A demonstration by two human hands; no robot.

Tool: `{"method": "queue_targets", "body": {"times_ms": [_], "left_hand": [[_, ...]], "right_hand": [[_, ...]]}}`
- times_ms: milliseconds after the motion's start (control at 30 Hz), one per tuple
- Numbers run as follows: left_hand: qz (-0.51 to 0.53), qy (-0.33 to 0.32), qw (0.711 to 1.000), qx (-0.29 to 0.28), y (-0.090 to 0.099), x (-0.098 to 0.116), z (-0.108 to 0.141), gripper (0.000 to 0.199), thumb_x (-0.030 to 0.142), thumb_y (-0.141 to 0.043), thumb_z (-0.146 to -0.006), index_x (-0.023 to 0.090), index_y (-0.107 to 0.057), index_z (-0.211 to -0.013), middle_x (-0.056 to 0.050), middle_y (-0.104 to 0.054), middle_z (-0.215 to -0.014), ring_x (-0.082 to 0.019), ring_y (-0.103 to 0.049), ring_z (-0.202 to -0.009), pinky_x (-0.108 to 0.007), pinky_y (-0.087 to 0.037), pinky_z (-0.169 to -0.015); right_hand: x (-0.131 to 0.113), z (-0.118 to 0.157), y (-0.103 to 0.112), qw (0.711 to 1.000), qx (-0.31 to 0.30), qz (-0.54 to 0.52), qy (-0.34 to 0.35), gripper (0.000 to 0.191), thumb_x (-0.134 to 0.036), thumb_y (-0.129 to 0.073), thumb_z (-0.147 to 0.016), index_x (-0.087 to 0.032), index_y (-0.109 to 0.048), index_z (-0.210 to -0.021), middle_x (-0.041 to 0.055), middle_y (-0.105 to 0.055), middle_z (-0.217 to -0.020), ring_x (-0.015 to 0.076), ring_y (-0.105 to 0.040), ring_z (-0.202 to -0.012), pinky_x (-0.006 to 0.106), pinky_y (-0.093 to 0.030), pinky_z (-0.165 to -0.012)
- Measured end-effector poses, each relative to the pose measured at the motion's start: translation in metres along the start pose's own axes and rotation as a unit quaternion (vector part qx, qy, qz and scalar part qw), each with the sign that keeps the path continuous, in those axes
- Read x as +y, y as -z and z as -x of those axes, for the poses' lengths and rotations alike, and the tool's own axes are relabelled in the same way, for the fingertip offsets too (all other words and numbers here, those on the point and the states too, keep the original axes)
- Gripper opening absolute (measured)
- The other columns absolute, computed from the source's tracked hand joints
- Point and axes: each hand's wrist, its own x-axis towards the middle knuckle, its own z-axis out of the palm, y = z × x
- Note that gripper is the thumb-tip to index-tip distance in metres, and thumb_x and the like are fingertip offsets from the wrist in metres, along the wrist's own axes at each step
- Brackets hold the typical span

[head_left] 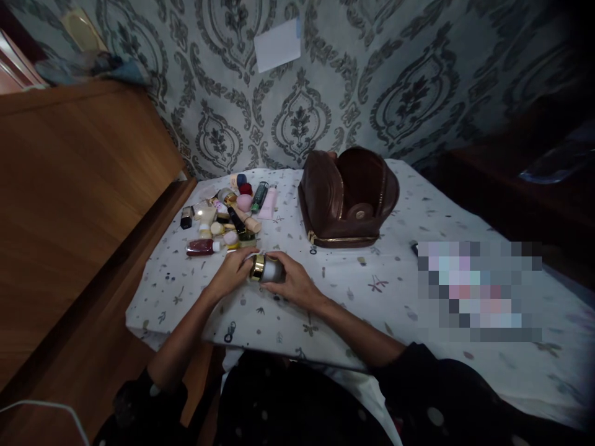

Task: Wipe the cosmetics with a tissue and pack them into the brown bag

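Just above the table's front part I hold a cosmetic jar [272, 271] with a shiny gold band and a pale grey body, lying sideways between both hands. My left hand [231, 272] is closed round the gold-banded end. My right hand [297, 282] grips the other end, thumb and fingers on opposite sides. Beyond my left hand lies a pile of cosmetics, among them a bottle of dark red liquid [199, 247], a pink tube [268, 203], a green bottle [260, 197] and a pink egg-shaped item [244, 202].
A brown toiletry bag [320, 192] stands unzipped at the back of the table, its inside dark. The patterned white tablecloth [344, 297] covers the table. A wooden cabinet [83, 186] borders the left side. At the right lies a blurred-out item [478, 291].
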Motion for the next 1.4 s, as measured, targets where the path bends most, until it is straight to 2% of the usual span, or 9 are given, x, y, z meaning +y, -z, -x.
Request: {"method": "queue_targets", "body": {"times_ms": [67,133,267,367,500,667,900,1133,1400], "left_hand": [[0.039,0.014,0.999,0.011,-0.005,-0.009,0.003,0.035,0.025,-0.043,-0.09,0.016,-0.068,-0.112,-0.007,-0.074,-0.1,-0.021,-0.066,-0.093,-0.035,-0.052,-0.087],[0.069,0.033,0.996,0.044,-0.009,-0.014,0.008,0.035,0.029,-0.046,-0.091,0.016,-0.068,-0.114,-0.008,-0.074,-0.106,-0.022,-0.067,-0.098,-0.036,-0.052,-0.09],[0.08,0.043,0.991,0.099,-0.011,-0.008,0.014,0.033,0.027,-0.052,-0.088,0.014,-0.069,-0.113,-0.011,-0.073,-0.113,-0.024,-0.068,-0.103,-0.038,-0.051,-0.094],[0.079,0.002,0.99,0.115,-0.009,0.001,0.015,0.033,0.018,-0.052,-0.085,0.017,-0.07,-0.113,-0.009,-0.073,-0.115,-0.023,-0.067,-0.108,-0.039,-0.05,-0.098],[0.089,-0.073,0.988,0.108,-0.007,0.008,0.019,0.045,0.005,-0.047,-0.077,0.021,-0.071,-0.111,-0.006,-0.071,-0.122,-0.021,-0.063,-0.118,-0.042,-0.046,-0.105],[0.108,-0.138,0.98,0.096,-0.007,0.007,0.023,0.053,0.001,-0.043,-0.067,0.022,-0.072,-0.107,-0.006,-0.071,-0.123,-0.022,-0.061,-0.121,-0.047,-0.043,-0.108],[0.098,-0.076,0.986,0.114,-0.009,0.01,0.019,0.052,0.001,-0.044,-0.07,0.023,-0.071,-0.109,-0.005,-0.07,-0.125,-0.02,-0.062,-0.12,-0.043,-0.046,-0.106],[0.103,-0.121,0.98,0.121,-0.011,0.01,0.024,0.051,0.001,-0.045,-0.07,0.022,-0.071,-0.109,-0.006,-0.07,-0.125,-0.021,-0.062,-0.12,-0.043,-0.046,-0.106],[0.097,-0.064,0.981,0.154,-0.016,0.005,0.023,0.053,0.0,-0.044,-0.068,0.021,-0.071,-0.108,-0.005,-0.071,-0.122,-0.021,-0.064,-0.117,-0.041,-0.047,-0.106]], "right_hand": [[-0.002,0.0,0.001,1.0,0.0,-0.005,-0.01,0.058,-0.029,-0.078,-0.068,-0.021,-0.054,-0.12,0.0075,-0.064,-0.116,0.0252,-0.061,-0.107,0.039,-0.047,-0.095],[-0.003,-0.001,0.001,1.0,0.002,-0.009,-0.019,0.057,-0.029,-0.078,-0.069,-0.02,-0.054,-0.12,0.0072,-0.064,-0.115,0.0247,-0.061,-0.107,0.038,-0.047,-0.096],[-0.003,-0.002,0.001,1.0,0.001,-0.007,-0.019,0.058,-0.029,-0.079,-0.068,-0.019,-0.053,-0.119,0.0078,-0.064,-0.115,0.0253,-0.06,-0.108,0.039,-0.046,-0.097],[-0.001,-0.002,0.0,1.0,0.003,-0.001,-0.017,0.06,-0.029,-0.08,-0.066,-0.02,-0.054,-0.119,0.0075,-0.064,-0.115,0.0257,-0.061,-0.108,0.04,-0.046,-0.096],[0.0,-0.002,0.0,1.0,0.006,0.002,-0.019,0.06,-0.03,-0.08,-0.066,-0.021,-0.055,-0.119,0.0078,-0.064,-0.117,0.0265,-0.06,-0.11,0.04,-0.046,-0.097],[-0.001,-0.001,0.001,0.999,0.004,-0.009,-0.036,0.06,-0.036,-0.079,-0.069,-0.019,-0.054,-0.121,0.0093,-0.064,-0.12,0.0269,-0.06,-0.111,0.041,-0.046,-0.098],[0.002,-0.002,0.001,0.998,0.016,-0.039,-0.038,0.06,-0.038,-0.079,-0.068,-0.021,-0.054,-0.121,0.0066,-0.065,-0.116,0.025,-0.061,-0.109,0.039,-0.047,-0.097],[0.0,-0.002,0.003,0.997,0.013,-0.065,-0.044,0.059,-0.04,-0.079,-0.069,-0.02,-0.055,-0.12,0.0067,-0.065,-0.117,0.0255,-0.06,-0.11,0.04,-0.046,-0.098],[0.003,-0.004,0.0,0.98,0.04,-0.178,-0.075,0.059,-0.045,-0.079,-0.068,-0.021,-0.054,-0.116,0.0059,-0.066,-0.114,0.0232,-0.062,-0.106,0.037,-0.05,-0.094]]}}
